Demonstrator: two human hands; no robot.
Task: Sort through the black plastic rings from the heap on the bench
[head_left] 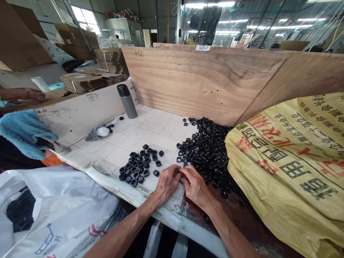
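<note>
Near the front edge of the table, my left hand [168, 181] and my right hand [194, 183] meet fingertip to fingertip. Both are closed in a pinch, and whatever is between the fingers is too small and covered to make out. A large heap of small black plastic rings [208, 145] spreads just beyond and to the right of my right hand. Left of my left hand lies a smaller group of black rings [137, 163], several with their round openings facing up. One loose black ring [156, 173] is close beside my left hand.
A yellow woven sack [285, 150] leans in from the right. A grey flask [127, 102] stands by the wooden back board [188, 79]. A clear bag of small parts [98, 133] lies at left. A white sack [67, 215] is front left; another person's hand [23, 94] shows far left.
</note>
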